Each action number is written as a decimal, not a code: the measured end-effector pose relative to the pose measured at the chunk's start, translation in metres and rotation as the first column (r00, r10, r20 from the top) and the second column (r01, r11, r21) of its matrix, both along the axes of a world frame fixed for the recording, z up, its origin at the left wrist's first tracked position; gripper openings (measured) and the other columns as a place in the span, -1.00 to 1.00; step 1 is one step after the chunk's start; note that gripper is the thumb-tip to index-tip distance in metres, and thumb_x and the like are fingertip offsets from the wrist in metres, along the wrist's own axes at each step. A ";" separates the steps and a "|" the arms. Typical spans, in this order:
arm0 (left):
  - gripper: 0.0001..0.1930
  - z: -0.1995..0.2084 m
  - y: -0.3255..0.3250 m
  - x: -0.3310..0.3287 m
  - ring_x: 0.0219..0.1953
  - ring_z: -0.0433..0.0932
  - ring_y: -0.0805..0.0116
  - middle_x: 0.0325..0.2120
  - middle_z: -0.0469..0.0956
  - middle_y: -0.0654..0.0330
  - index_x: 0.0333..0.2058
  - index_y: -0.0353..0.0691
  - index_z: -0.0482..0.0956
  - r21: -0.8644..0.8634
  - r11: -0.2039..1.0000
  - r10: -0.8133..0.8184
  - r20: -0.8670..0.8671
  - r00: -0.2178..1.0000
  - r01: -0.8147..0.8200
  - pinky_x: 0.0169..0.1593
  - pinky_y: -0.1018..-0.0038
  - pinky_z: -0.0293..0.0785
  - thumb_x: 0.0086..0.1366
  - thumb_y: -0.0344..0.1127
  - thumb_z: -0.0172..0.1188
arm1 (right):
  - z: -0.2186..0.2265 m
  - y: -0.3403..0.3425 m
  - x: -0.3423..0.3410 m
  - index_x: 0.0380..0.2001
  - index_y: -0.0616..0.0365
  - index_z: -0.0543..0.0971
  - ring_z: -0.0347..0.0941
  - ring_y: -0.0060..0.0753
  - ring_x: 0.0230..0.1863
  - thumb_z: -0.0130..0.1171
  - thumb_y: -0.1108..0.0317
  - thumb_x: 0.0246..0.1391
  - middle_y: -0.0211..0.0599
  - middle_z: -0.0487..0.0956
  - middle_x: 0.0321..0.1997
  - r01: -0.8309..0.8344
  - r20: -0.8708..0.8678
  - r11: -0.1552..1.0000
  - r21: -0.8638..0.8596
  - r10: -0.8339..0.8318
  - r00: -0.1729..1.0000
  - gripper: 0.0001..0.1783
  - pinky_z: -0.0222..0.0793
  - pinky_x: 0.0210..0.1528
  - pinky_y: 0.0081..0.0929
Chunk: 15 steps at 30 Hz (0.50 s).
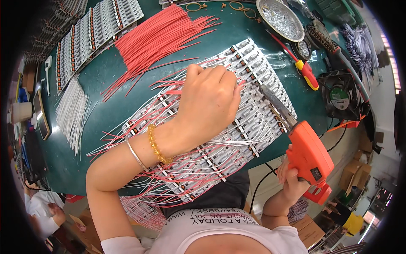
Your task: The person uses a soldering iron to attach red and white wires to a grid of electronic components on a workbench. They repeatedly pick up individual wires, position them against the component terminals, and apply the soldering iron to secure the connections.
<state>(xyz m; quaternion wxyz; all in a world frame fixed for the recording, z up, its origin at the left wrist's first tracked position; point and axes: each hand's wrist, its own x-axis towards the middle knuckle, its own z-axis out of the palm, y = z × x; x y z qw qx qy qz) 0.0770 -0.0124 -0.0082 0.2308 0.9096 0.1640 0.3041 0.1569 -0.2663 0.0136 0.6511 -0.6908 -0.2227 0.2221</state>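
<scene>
My left hand (209, 99) is closed over a large panel of small circuit boards (270, 78), fingertips pinched together. A short bit of red wire shows at those fingertips; most of it is hidden by the hand. My right hand (292, 184) grips the handle of an orange soldering gun (311, 152). Its long dark tip reaches onto the panel, just right of my left fingertips. Many red and white wires (249, 137) trail loosely across the panel, several passing under my left wrist.
Beyond the panel lies a thick bundle of red wires (156, 40), with white wires (72, 112) at the left. More board panels (95, 38) stand far left. A screwdriver (308, 74), a metal dish (281, 19), a coiled iron stand (319, 31) and a black fan (341, 95) occupy the right.
</scene>
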 end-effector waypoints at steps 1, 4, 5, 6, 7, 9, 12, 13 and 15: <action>-0.85 0.000 0.000 0.000 -0.52 0.36 0.22 -0.59 0.44 0.23 -0.54 -0.21 0.44 0.000 1.000 0.002 -0.003 1.000 -0.002 -0.27 0.33 0.16 0.10 -0.43 0.26 | 0.000 -0.001 -0.001 -0.12 0.41 0.43 0.28 -0.60 -0.67 0.36 0.29 -0.02 -0.37 0.41 -0.57 0.011 -0.002 1.000 0.006 -0.011 1.000 -0.50 0.19 -0.62 -0.63; -0.85 -0.001 -0.001 0.000 -0.52 0.36 0.22 -0.59 0.44 0.22 -0.54 -0.21 0.44 -0.013 1.000 -0.001 0.013 1.000 0.001 -0.26 0.33 0.16 0.10 -0.43 0.26 | -0.003 0.001 0.001 0.00 0.51 0.33 0.20 -0.63 -0.78 0.28 0.05 0.06 -0.45 0.33 -0.71 -0.017 0.129 1.000 -0.006 0.017 0.992 -0.29 0.14 -0.69 -0.67; -0.85 -0.001 0.000 0.000 -0.52 0.36 0.22 -0.59 0.44 0.22 -0.54 -0.21 0.44 -0.010 1.000 0.000 0.010 1.000 0.000 -0.26 0.33 0.16 0.10 -0.43 0.26 | -0.007 -0.002 0.005 0.04 0.53 0.30 0.18 -0.64 -0.80 0.25 -0.01 0.08 -0.47 0.31 -0.75 -0.016 0.176 1.000 0.006 0.014 0.984 -0.22 0.13 -0.70 -0.68; -0.85 -0.001 0.000 -0.001 -0.52 0.37 0.22 -0.59 0.44 0.22 -0.54 -0.21 0.44 -0.006 1.000 0.005 0.010 1.000 -0.005 -0.26 0.33 0.16 0.11 -0.43 0.26 | -0.011 -0.004 0.008 0.07 0.56 0.27 0.16 -0.65 -0.83 0.22 -0.07 0.10 -0.49 0.29 -0.79 -0.018 0.225 1.000 0.019 0.013 0.974 -0.16 0.12 -0.72 -0.68; -0.85 -0.001 0.001 -0.003 -0.52 0.37 0.22 -0.59 0.44 0.22 -0.54 -0.21 0.44 0.000 1.000 0.010 0.009 1.000 -0.010 -0.26 0.33 0.16 0.11 -0.43 0.26 | -0.018 -0.013 0.016 0.08 0.56 0.25 0.16 -0.65 -0.82 0.21 -0.08 0.10 -0.49 0.28 -0.79 0.001 0.253 0.998 0.056 -0.015 0.967 -0.15 0.13 -0.71 -0.68; -0.85 0.001 0.000 -0.002 -0.51 0.37 0.22 -0.58 0.44 0.22 -0.54 -0.21 0.44 0.005 1.000 0.010 -0.003 1.000 -0.010 -0.26 0.34 0.17 0.12 -0.43 0.25 | -0.003 0.001 0.024 0.11 0.56 0.22 0.15 -0.64 -0.81 0.18 -0.09 0.13 -0.49 0.28 -0.79 0.019 0.320 0.990 0.137 -0.062 0.945 -0.14 0.14 -0.70 -0.66; -0.88 0.000 -0.002 0.001 -0.50 0.38 0.24 -0.58 0.45 0.22 -0.51 -0.22 0.47 -0.040 0.999 -0.017 0.030 0.999 0.018 -0.24 0.36 0.18 0.13 -0.43 0.25 | 0.024 0.024 0.043 0.15 0.56 0.19 0.14 -0.64 -0.80 0.12 0.01 0.20 -0.49 0.26 -0.79 0.068 0.470 0.970 0.235 -0.175 0.865 -0.22 0.16 -0.69 -0.64; -0.89 0.000 -0.001 -0.001 -0.50 0.39 0.25 -0.58 0.46 0.22 -0.50 -0.22 0.49 -0.048 0.999 -0.014 0.033 0.999 0.015 -0.24 0.37 0.18 0.13 -0.43 0.25 | 0.024 0.032 0.057 0.14 0.56 0.20 0.13 -0.64 -0.79 0.10 0.06 0.22 -0.50 0.25 -0.79 -0.021 0.477 0.962 0.271 -0.115 0.871 -0.27 0.14 -0.69 -0.64; -0.92 -0.002 0.001 0.003 -0.51 0.39 0.28 -0.57 0.47 0.22 -0.48 -0.22 0.52 -0.146 0.988 -0.047 0.068 0.997 0.056 -0.22 0.39 0.19 0.14 -0.42 0.25 | 0.026 0.063 0.079 -0.03 0.50 0.39 0.10 -0.64 -0.81 0.10 0.13 0.24 -0.50 0.22 -0.80 0.225 0.380 0.974 0.007 -0.211 0.901 -0.47 0.07 -0.72 -0.61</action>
